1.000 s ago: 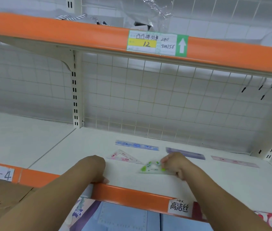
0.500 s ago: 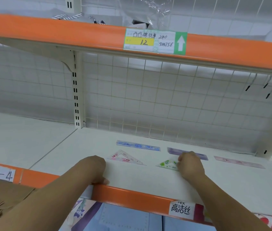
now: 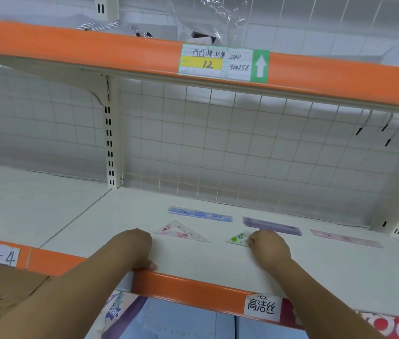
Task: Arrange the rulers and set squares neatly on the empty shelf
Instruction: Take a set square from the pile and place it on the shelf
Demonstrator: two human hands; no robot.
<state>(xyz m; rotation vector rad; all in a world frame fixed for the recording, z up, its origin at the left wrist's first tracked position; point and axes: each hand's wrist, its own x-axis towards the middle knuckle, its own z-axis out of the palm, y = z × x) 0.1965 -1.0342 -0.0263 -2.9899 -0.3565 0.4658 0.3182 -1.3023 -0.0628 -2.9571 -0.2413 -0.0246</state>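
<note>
**Position of item.** The green set square (image 3: pixel 238 239) lies flat on the shelf (image 3: pixel 193 261) in the front row. It is in front of the purple ruler (image 3: pixel 271 226) and apart from it, with the pink set square (image 3: pixel 181 233) to its left across a clear gap.

**Grip.** The right hand (image 3: pixel 268 249) is on the right end of the green set square, fingers curled down onto it and grasping that end. The fingertips themselves are hidden behind the knuckles. The left hand (image 3: pixel 135 248) is clenched and rests on the shelf just behind the orange front lip (image 3: pixel 188 287). It holds nothing visible.

**Governing relation.** From the grip, the body of the green set square extends leftward, toward the pink set square. Its long edge runs left to right, roughly parallel to the front lip and to the rulers behind. The right hand is in contact with it. The left hand is well to the left, nearer the pink set square than the green one.

**Assessment.** The blue ruler (image 3: pixel 199 214), purple ruler and pink ruler (image 3: pixel 345 238) form a back row, slightly staggered. The step in hand appears to be squaring the green set square into line with the pink one. Any correction is likely a small slide or turn about the gripped end. The thin, flat plastic may skid or pivot on the smooth shelf under uneven pressure.
</note>
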